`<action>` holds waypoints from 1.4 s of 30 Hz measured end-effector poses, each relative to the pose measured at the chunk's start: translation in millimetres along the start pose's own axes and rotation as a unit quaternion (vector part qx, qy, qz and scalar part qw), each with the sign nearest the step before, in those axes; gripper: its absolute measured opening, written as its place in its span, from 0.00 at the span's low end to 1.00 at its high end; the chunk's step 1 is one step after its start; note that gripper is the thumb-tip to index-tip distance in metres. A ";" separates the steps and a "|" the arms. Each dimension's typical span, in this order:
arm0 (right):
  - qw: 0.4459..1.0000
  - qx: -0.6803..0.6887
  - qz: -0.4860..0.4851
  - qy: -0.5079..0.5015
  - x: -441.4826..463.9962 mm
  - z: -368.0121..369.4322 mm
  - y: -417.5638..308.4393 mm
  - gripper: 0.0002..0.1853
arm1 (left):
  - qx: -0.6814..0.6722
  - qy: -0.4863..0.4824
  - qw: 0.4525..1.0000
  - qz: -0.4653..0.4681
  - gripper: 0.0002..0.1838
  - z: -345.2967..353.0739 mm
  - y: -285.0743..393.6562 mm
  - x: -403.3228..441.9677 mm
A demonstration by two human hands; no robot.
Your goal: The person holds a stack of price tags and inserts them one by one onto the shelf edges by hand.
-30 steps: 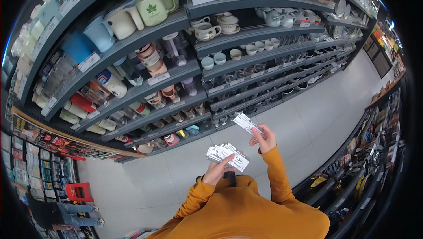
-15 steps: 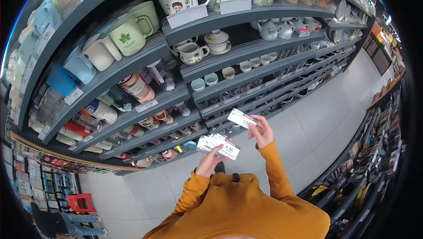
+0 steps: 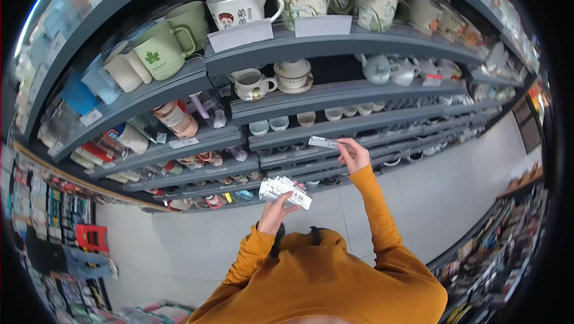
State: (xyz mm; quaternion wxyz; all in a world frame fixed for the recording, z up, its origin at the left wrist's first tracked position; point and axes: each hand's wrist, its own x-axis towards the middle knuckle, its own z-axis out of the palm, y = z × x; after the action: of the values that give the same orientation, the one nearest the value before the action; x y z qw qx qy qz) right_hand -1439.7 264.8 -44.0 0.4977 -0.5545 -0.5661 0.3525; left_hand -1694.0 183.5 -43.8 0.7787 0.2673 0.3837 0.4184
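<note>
Tipped flatter than before, the single price tag (image 3: 321, 141) is pinched at one end by the right hand (image 3: 355, 156), before the lower shelves; so slight a grip could drop it. Fanned price tags (image 3: 276, 188) sit under the left hand's (image 3: 273, 216) thumb, where uneven layering could let some slide. Above, blank label cards (image 3: 240, 36) partly block the mugs (image 3: 245, 8).

Mugs (image 3: 242, 13) sit above the pitcher (image 3: 250, 85) and teapots (image 3: 377, 70) — bowls (image 3: 278, 124), it seems, below them.
</note>
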 end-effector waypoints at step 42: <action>0.971 -0.095 -0.023 -0.217 129.6 -12.1 35.3 0.16 | -0.073 0.098 0.993 0.006 0.20 90.1 -66.9 6.1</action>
State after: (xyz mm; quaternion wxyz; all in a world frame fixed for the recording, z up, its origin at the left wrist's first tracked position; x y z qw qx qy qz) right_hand -1404.1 394.6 -52.1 0.3156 -0.4966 -0.7042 0.3973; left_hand -1588.0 146.2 -44.7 0.7520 0.1701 0.4252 0.4741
